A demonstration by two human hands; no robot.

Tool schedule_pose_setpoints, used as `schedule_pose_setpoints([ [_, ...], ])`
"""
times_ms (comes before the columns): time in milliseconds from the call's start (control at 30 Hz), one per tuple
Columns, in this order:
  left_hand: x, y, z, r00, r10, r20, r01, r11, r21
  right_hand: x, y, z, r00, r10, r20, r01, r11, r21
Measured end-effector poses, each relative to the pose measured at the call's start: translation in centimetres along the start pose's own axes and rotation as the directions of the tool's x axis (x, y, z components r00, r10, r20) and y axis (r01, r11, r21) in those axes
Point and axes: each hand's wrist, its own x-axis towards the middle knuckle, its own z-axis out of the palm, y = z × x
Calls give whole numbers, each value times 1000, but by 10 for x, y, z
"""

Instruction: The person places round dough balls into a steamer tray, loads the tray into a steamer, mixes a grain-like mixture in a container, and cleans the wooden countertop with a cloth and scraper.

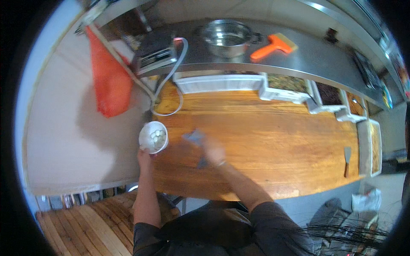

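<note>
My left hand (145, 151) grips a white plastic tub (153, 137) at the left edge of the wooden table (272, 140). Several small white rounded pieces (157, 136) lie inside the tub. Blurred by motion, my right hand (214, 149) is over the table, right of the tub, shut on a blue-grey cloth (194, 137). Part of the cloth shows beyond the fingers and part beneath the hand. The fingers themselves are too blurred to make out.
A steel shelf (307, 65) above the table's back bears a steel pot (228, 38), an orange-handled brush (272, 48) and a scale (157, 59). Below stand white bins (221, 84) of dry ingredients. A scraper (347, 160) lies at the right; a red cloth (110, 76) hangs left.
</note>
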Motion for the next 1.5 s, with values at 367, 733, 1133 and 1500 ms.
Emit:
schedule_pose_setpoints([
  [367,36,-22,104,977,-102,187,116,991,-69,-376,263,-335,289,606,-741,-945,306,-119],
  [733,-52,-7,-50,992,-61,106,56,997,55,-163,-6,-67,947,310,85,-309,951,-16],
  [1133,-105,5,-123,996,81,40,-87,981,174,-127,-179,44,785,-446,431,325,888,326],
  [1500,-101,-81,-34,926,162,341,-269,917,295,-471,169,-394,-144,801,-582,-990,-118,82],
])
